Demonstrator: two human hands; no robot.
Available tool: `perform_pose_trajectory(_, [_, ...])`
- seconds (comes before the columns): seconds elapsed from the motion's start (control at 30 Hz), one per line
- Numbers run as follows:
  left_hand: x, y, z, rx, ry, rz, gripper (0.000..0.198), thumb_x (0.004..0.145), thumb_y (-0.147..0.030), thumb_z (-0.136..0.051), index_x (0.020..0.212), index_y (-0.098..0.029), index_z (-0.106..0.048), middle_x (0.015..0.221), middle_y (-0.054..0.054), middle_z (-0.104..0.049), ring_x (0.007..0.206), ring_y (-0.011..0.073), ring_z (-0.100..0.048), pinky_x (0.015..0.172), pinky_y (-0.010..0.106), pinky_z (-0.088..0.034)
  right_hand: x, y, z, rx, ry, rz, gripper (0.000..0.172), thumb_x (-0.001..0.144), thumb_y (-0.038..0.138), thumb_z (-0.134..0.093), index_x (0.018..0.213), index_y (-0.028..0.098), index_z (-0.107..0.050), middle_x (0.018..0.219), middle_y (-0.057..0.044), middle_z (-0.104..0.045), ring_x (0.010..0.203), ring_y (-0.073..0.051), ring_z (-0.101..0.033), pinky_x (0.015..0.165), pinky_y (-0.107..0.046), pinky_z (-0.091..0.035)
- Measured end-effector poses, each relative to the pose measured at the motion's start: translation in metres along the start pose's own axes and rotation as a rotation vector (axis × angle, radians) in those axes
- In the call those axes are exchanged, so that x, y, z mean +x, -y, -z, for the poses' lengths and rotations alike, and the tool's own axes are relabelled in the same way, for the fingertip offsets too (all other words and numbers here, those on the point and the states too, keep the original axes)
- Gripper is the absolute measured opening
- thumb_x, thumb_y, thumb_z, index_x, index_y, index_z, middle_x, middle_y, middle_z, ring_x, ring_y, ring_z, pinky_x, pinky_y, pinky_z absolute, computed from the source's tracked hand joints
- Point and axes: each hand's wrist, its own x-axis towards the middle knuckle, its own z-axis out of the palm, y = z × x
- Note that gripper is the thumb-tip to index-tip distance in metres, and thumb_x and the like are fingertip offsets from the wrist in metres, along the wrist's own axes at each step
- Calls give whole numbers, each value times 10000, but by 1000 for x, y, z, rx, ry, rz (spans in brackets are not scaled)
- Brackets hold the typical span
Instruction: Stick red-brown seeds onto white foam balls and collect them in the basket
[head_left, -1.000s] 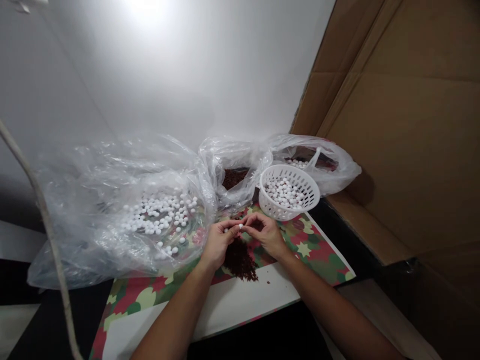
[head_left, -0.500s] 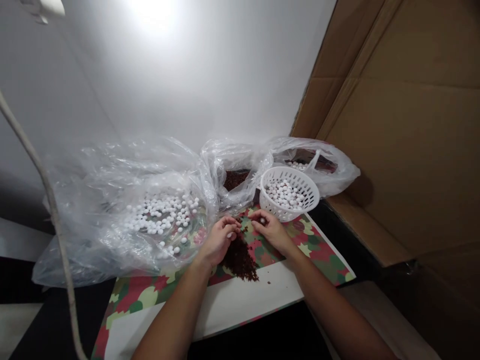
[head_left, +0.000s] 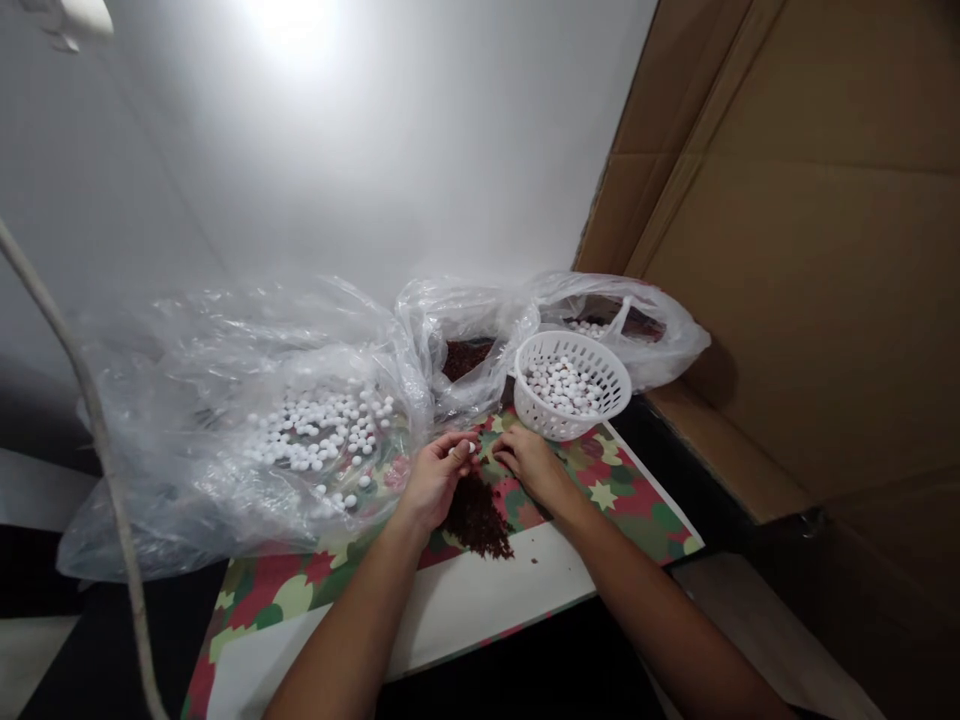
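Between the thumb and fingers of my left hand (head_left: 436, 478) is a small white ball (head_left: 472, 447). Facing it, my right hand (head_left: 531, 466) has its fingers bent together; whatever they hold, if anything, is too small to name. Below and between the hands lies a pile of small dark red-brown pieces (head_left: 480, 520) on a camouflage-patterned sheet (head_left: 292, 597). Just beyond my right hand stands a white slotted plastic basket (head_left: 551, 420), partly filled with white balls (head_left: 570, 388) that show reddish specks.
To the left spreads a large clear plastic bag (head_left: 172, 440) with many loose white balls (head_left: 322, 425). Behind stand a bag of dark red pieces (head_left: 466, 360) and another plastic bag (head_left: 667, 335). A cardboard panel (head_left: 787, 250) rises at right; a cable (head_left: 105, 430) hangs at left.
The white ball in my left hand has moved up toward the fingertips. My right hand has turned slightly downward, its fingers more bent. The whole view has shifted a little.
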Motion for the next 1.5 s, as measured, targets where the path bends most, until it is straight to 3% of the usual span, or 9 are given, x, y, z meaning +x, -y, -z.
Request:
perform_pose_trajectory(0.1, [1,1,1,-51,26,43,424,643,-271,-778,1011,-94,-662,828,74,-656,757,97,-592,688,184,-437,-2,8,5,252,-60,-72,134,806,259,-608,805,134,-658,722,-27,-586,649,-94,-489,611,-201,-357])
perform_pose_trajectory(0.17, [2,2,1,-79,31,33,392,644,-258,-779,987,-107,-663,845,72,-659,763,102,-600,690,187,-444,-3,14,8,469,-63,-136,239,798,367,-618,841,135,-651,698,-19,-594,577,-78,-441,549,-191,-333])
perform_pose_trajectory(0.3, [3,5,1,-98,10,-17,278,635,-282,-782,780,-99,-631,734,22,-612,602,45,-534,527,144,-370,-6,24,9,681,-15,-78,268,793,402,-622,835,137,-633,975,-42,-639,602,-56,-425,555,-185,-331])
perform_pose_trajectory(0.83, [4,9,-3,-50,-21,-44,325,600,-305,-800,733,-101,-585,672,-8,-571,546,23,-503,507,118,-367,-7,28,3,659,-47,-8,232,801,365,-623,800,133,-620,939,-46,-646,717,-88,-513,616,-196,-360])
perform_pose_trajectory(1.27, [4,15,-4,-62,-42,-73,314,599,-314,-799,719,-108,-595,684,-4,-572,561,32,-499,519,143,-352,-9,33,-1,523,-167,-6,187,809,334,-619,807,149,-644,763,-8,-608,594,-64,-413,558,-190,-315])
perform_pose_trajectory(1.5, [1,10,-5,39,-36,-73,317,621,-332,-780,748,-103,-600,661,-2,-565,549,35,-483,493,149,-320,-9,31,5,591,-117,-64,285,771,410,-657,868,144,-623,735,-1,-573,604,-65,-416,565,-186,-316])
